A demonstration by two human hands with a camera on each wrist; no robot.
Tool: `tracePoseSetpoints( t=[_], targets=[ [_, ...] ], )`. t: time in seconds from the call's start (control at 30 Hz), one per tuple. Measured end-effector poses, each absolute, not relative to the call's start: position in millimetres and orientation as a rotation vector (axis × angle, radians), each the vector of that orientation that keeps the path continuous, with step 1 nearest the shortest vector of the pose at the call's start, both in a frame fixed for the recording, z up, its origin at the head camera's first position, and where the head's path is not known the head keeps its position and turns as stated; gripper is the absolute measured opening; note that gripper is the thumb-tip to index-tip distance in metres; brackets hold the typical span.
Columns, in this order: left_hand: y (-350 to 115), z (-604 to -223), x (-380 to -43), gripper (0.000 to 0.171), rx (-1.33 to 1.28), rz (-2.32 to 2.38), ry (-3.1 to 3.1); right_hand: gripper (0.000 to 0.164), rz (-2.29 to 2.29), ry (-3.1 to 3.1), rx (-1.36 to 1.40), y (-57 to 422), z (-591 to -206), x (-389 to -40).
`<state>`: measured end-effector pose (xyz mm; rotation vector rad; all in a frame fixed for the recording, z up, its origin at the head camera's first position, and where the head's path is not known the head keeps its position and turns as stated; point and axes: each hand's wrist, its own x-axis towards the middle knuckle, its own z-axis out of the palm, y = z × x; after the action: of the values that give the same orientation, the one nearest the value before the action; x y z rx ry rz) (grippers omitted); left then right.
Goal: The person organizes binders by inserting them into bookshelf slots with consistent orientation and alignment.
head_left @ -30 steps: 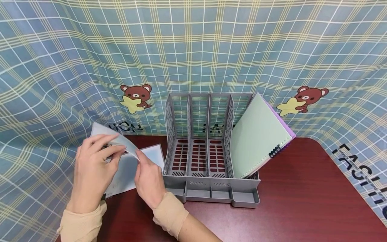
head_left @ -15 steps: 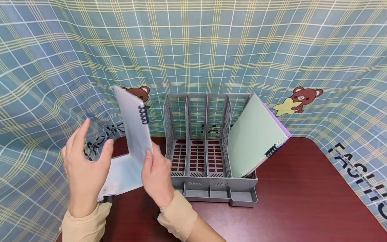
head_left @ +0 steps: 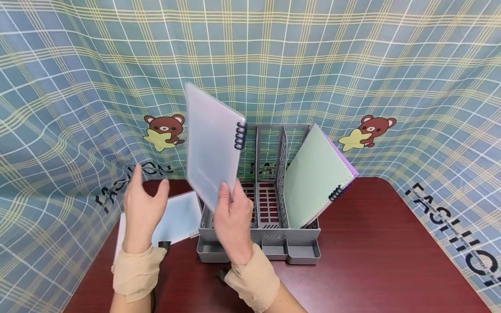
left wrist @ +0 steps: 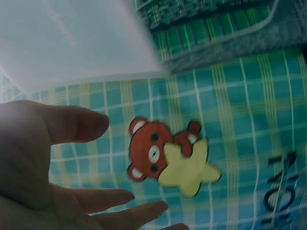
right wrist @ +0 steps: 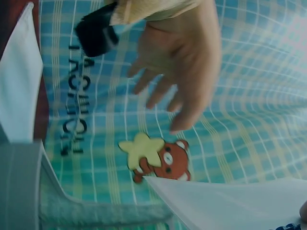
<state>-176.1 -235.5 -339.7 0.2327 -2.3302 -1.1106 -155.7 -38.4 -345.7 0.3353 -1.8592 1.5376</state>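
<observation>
Over the left part of the rack (head_left: 295,236), 1 notebook (head_left: 211,145) is gripped by the right hand (head_left: 235,221); left of the rack, the left hand (head_left: 143,211) is spread wide.

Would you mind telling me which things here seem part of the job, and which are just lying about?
Likely the job:
frosted notebook in the right hand
gray organizer
green notebook, tilted inside it
pale-blue notebook on the table

Likely just surroundings:
plaid cloth
the table itself

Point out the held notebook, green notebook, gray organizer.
Held notebook (head_left: 212,145), head view, middle of cover.
Green notebook (head_left: 315,180), head view, middle of cover.
Gray organizer (head_left: 300,235), head view, front wall.
</observation>
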Motion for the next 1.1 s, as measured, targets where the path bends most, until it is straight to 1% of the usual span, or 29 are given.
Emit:
tracePoseSetpoints(
  t=[0.17,0.33,0.6,0.9,1.1],
  targets=[
    [-219,-346,-193,0.085,0.226,-1.146,-2.547,0.028,1.488,-1.802,0.265,-8,-339,-154],
    [-205,-347,-203,0.089,0.199,-1.163,-2.699,0.031,1.426,-1.786,0.116,24,-333,-156],
    [-186,-365,-219,0.088,0.060,-1.207,-2.847,0.037,1.316,-1.751,-0.029,64,-333,-162],
    [-183,-384,-226,0.083,0.044,-1.179,-3.021,0.039,1.267,-1.735,-0.112,80,-339,-168],
    [-179,-387,-228,0.080,-0.019,-1.247,-3.067,0.038,1.241,-1.734,-0.140,86,-353,-182]
  ],
)
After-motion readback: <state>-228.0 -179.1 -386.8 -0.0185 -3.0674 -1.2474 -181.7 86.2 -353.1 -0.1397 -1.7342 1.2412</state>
